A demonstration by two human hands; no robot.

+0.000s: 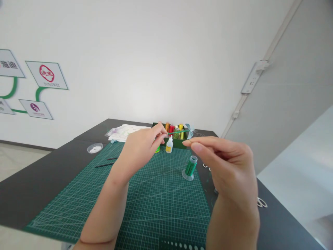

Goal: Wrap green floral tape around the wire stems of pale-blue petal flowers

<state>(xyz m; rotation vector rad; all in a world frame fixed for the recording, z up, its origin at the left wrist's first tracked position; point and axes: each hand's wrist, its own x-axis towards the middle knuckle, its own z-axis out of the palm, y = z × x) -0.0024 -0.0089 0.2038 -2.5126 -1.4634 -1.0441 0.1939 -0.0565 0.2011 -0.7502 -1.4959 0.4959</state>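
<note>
My left hand (143, 140) pinches one end of a thin green wrapped stem (178, 132), which points to the right. At its far end sits a pale blue flower (190, 130) with rounded petals. My right hand (226, 159) is raised nearer to me, thumb and forefinger pressed together. Whatever lies in that pinch is too fine to make out. Below and left of the right hand, a spool of green thread (191, 167) stands upright on the green cutting mat (156, 201). A glue bottle (169, 145) with a yellow label is behind the stem.
A dark green box (179, 143) holds several coloured thread spools at the back. White papers (127, 131) and a clear dish (95, 148) of white pieces lie left. Two dark thin tools (104, 165) rest on the mat. Scissors (261, 202) lie right; a stencil ruler (179, 244) in front.
</note>
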